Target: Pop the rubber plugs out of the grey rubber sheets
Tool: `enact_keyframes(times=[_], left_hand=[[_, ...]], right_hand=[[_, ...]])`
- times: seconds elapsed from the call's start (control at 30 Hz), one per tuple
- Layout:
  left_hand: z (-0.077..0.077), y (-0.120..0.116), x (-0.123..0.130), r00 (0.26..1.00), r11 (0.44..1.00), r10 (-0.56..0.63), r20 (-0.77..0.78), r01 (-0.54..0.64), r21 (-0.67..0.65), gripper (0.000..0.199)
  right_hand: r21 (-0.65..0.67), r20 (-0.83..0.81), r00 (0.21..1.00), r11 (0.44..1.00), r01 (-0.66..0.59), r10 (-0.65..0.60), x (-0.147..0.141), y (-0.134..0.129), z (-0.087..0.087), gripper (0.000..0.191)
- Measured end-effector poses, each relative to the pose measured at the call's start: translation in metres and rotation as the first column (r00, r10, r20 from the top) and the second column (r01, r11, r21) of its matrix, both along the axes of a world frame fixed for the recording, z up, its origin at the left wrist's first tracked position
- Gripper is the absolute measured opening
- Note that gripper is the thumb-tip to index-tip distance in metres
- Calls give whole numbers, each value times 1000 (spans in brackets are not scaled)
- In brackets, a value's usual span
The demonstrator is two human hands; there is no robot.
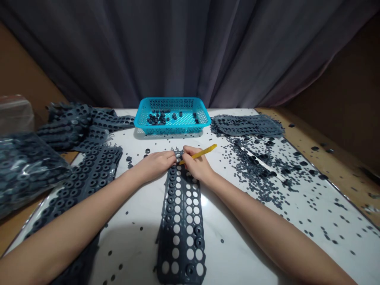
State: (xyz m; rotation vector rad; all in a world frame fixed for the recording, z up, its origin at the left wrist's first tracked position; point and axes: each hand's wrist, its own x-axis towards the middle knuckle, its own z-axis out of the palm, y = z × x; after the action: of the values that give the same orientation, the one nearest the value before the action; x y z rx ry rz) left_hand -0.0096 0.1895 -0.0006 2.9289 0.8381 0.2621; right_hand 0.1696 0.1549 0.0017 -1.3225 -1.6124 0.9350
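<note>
A long black rubber sheet lies lengthwise before me, with rows of round holes and several ring-shaped parts still seated in it. My left hand is closed on the far left edge of the sheet, its fingertips bent down. A slim yellow stick-like tool is pinched in my right hand. Its lower end points at the holes between my two hands, and its other end sticks out to the upper right. Whatever lies under my right fingertips is hidden.
Behind my hands stands a blue basket holding loose black rings. To the left are more ring-filled sheets and a clear plastic bag of black parts. Punched sheets, small black discs and a white strip lie right.
</note>
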Motion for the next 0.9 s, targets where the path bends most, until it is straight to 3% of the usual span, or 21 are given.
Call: enact_keyframes(times=[0.17, 0.37, 0.53, 0.9], left_hand=[[-2, 4, -2, 973, 973, 43, 226, 10, -229, 17], [2, 4, 0, 934, 940, 180, 308, -71, -335, 15], [4, 1, 3, 901, 918, 271, 339, -136, -372, 18], [3, 0, 6, 873, 900, 340, 349, -195, -389, 20]], right_hand=[[5, 20, 1000, 1000, -1, 1, 1, -2, 1, 21], [13, 33, 999, 1000, -8, 8, 2, 0, 0, 22], [12, 25, 1000, 1000, -14, 14, 3, 0, -2, 23], [8, 31, 1000, 1000, -6, 5, 3, 0, -1, 23]])
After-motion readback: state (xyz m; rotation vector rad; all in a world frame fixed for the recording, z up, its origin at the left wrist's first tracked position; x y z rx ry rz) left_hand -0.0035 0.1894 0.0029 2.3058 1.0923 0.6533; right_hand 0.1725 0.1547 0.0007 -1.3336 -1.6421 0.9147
